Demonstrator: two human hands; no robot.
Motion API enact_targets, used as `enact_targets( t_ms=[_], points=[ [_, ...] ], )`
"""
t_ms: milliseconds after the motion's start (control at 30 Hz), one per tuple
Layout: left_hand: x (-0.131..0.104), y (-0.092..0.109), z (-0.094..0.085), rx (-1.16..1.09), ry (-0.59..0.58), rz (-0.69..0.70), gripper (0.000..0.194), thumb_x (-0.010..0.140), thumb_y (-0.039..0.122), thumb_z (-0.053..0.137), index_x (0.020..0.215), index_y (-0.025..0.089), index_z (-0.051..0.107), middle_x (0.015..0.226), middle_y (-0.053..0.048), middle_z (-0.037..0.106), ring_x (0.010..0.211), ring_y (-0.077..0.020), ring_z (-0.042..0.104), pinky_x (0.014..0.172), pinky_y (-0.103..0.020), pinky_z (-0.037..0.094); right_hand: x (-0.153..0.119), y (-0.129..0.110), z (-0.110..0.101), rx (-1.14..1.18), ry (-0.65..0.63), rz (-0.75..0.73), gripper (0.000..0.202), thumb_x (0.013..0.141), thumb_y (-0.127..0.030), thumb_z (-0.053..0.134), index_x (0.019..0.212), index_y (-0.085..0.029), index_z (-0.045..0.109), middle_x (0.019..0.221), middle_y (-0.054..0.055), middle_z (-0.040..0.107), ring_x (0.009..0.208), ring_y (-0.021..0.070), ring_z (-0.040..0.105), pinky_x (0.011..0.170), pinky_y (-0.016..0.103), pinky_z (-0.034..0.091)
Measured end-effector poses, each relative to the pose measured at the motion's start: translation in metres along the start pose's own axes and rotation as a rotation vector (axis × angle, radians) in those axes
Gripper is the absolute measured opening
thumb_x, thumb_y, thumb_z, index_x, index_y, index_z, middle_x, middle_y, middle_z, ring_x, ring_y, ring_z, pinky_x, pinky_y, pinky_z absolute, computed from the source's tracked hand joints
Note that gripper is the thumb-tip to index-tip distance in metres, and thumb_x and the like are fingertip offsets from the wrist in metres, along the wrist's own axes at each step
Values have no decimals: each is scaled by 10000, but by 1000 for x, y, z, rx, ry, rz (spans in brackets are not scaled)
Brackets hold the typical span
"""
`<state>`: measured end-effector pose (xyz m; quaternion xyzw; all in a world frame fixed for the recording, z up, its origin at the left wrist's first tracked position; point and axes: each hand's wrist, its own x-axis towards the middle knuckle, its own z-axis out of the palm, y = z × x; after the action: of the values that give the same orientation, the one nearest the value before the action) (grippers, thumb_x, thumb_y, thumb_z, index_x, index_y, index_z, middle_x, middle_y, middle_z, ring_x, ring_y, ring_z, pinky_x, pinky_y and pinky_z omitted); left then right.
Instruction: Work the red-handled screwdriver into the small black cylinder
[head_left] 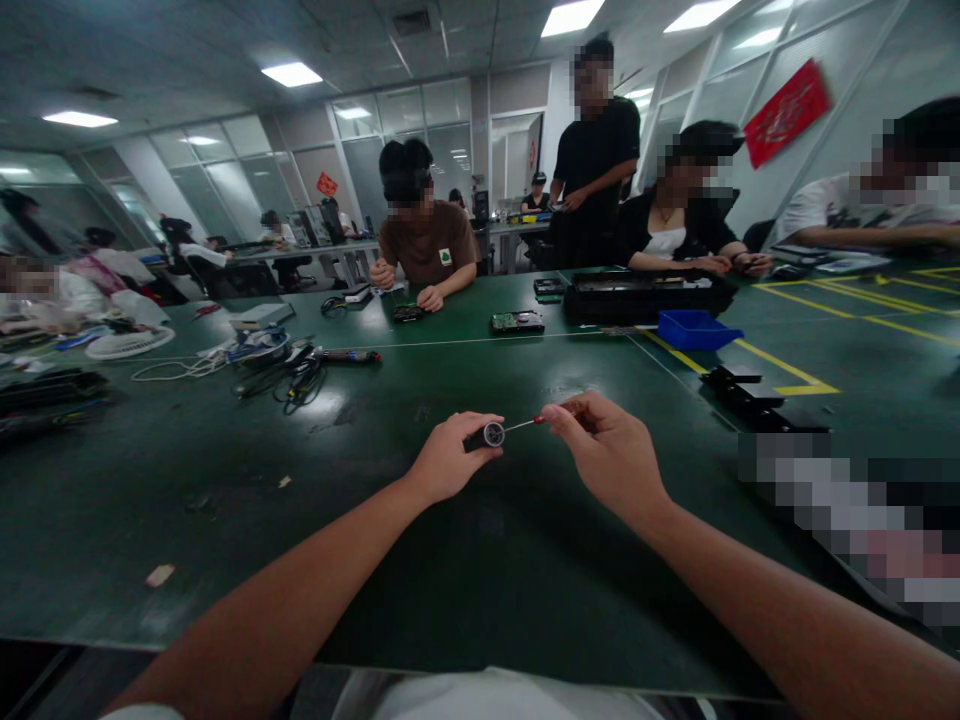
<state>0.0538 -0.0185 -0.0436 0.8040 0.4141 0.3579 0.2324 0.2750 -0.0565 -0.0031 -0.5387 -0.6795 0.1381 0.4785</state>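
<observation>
Pinching small dark cylinder [486,435] in left hand [448,458], right hand [611,447] gripping red-handled screwdriver [534,421], tip seated in cylinder end, held clear above green table [465,560] for alignment.

Dark green table [465,560] with yellow lines at two o'clock; blue tray [697,329]; red-handled screwdriver [525,423]; red banner [786,112] at one o'clock.

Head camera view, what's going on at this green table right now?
The person wearing the camera holds a small dark cylindrical piece with a silvery end in the left hand and a thin red-handled tool in the right hand, its metal tip at the cylinder's end, above the green table. Across it, other people sit with circuit boards, cables and a blue bin nearby.
</observation>
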Motion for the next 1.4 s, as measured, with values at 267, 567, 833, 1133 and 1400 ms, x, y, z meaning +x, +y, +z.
enact_targets(
  t_ms=[267,567,833,1133,1400],
  points=[
    [0,-2,0,5,-7,8,412,812,219,746,1212,258,660,1201,-49,669,1131,-240,596,1020,-409,437,1,1,0,-38,22,13,366,887,-545,591,766,-218,702,626,5,644,545,156,555,520,287,387],
    [-1,0,1,80,-15,15,402,848,277,719,1242,282,639,1217,-41,668,1154,-242,577,1126,-502,314,-3,-4,-2,33,-154,-86,192,921,-341,535,1035,-207,610,867,53,725,757,206,679,646,321,491],
    [0,1,0,84,-9,6,401,839,272,730,1231,278,643,1197,-33,673,1125,-240,589,1087,-471,364,-1,-4,-1,-106,-184,-106,301,979,-375,431,1016,-197,671,656,10,642,549,177,589,555,311,412],
    [-1,1,-1,21,3,44,392,823,222,746,1206,241,661,1157,-33,673,1078,-205,613,983,-350,452,0,-2,1,-73,-201,-52,344,997,-385,385,1164,-193,617,738,35,673,614,197,627,573,315,432],
    [-2,1,0,33,-18,34,390,831,234,741,1211,246,657,1174,-27,670,1090,-200,609,984,-350,455,-1,0,0,2,-235,-113,303,974,-296,429,1243,-176,501,836,54,674,727,204,642,652,324,460]
  ],
)
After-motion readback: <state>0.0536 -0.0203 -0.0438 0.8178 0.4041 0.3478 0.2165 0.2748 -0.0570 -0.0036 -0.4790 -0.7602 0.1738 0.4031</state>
